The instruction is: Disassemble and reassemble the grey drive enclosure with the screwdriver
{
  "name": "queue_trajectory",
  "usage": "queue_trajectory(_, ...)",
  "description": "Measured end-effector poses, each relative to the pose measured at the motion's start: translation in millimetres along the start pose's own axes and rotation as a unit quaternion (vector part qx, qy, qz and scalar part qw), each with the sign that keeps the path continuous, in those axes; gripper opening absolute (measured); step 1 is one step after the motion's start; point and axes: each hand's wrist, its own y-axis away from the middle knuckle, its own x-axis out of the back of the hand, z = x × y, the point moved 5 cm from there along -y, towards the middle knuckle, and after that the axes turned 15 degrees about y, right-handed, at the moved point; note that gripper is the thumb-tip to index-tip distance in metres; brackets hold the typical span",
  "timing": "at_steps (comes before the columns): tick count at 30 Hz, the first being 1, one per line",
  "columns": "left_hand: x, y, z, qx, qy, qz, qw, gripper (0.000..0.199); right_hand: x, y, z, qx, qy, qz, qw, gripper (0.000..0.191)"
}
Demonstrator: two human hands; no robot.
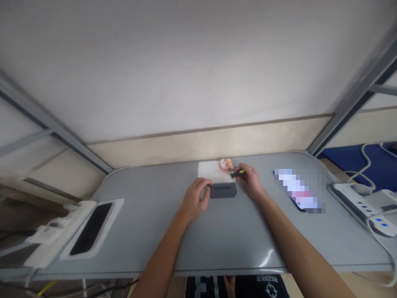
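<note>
A dark grey box [223, 191] with a row of slots lies on the grey table. My left hand [195, 198] is closed at the box's left end, its fingers near the tip of a screwdriver. The screwdriver [237, 174] has a black and yellow handle and a thin shaft that points left above the box's back edge. My right hand [249, 181] grips its handle. Just behind the box are a white sheet [206, 169] and an orange and white animal-faced item [226, 164].
A blurred lit phone [297, 191] lies at the right, beside a white power strip [361, 209] with cables. At the left, a black phone [91, 229] rests on white paper near another white strip [58, 236]. Metal posts and a wall bound the table [145, 236].
</note>
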Motion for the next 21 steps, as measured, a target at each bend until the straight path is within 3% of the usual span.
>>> queue_trajectory(3,2.3,0,1,-0.013,0.004,-0.001,1.0,0.022,0,1,0,0.001,0.019,0.024,1.0,0.039)
queue_trajectory(6,6.8,0,0,-0.021,-0.002,0.018,1.0,0.028,-7,6,-7,0.035,0.102,0.015,0.994,0.046)
queue_trajectory(10,18.7,1,-11,0.01,-0.025,0.105,0.994,0.03,-24,15,-14,0.097,0.199,-0.042,0.974,0.049)
queue_trajectory(15,32.2,5,-27,0.053,-0.054,0.194,0.978,0.03,-35,18,-7,0.12,0.217,-0.079,0.966,0.05)
queue_trajectory(21,33.8,6,-27,0.042,-0.052,0.195,0.978,0.031,-36,18,-3,0.104,0.195,-0.101,0.97,0.048)
